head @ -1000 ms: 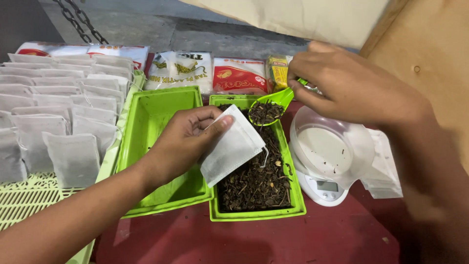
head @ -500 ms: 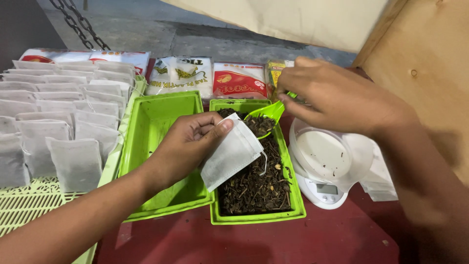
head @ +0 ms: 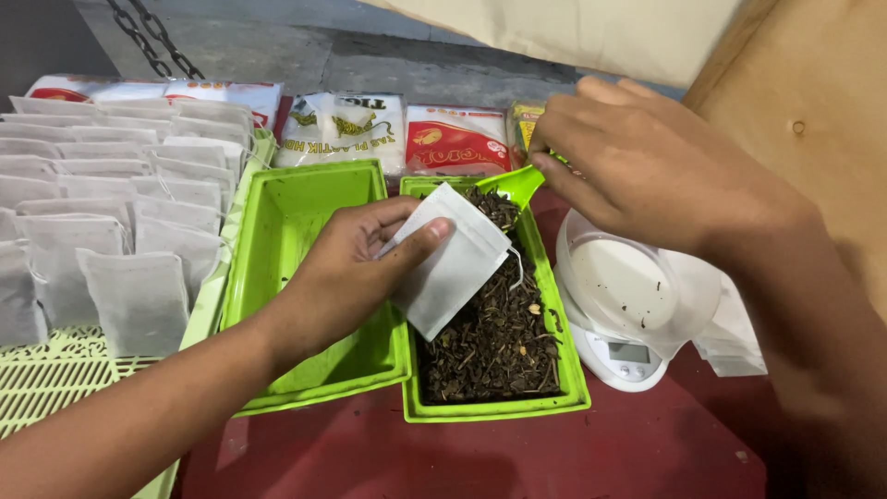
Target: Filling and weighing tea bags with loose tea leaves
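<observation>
My left hand pinches a white paper filter bag by its upper edge, holding it slanted over the green tray of dark dried tea leaves. My right hand grips the handle of a small green scoop, whose bowl carries dark leaves right at the bag's top corner. Bag and scoop both hover above the leaf tray.
An empty green tray lies left of the leaf tray. Rows of filled white bags sit on a pale green rack at the left. A white digital scale with a bowl stands at the right. Plastic packets line the back.
My right hand has brought the scoop left and down until it meets the bag's top. My left hand has tilted the bag slightly toward it.
</observation>
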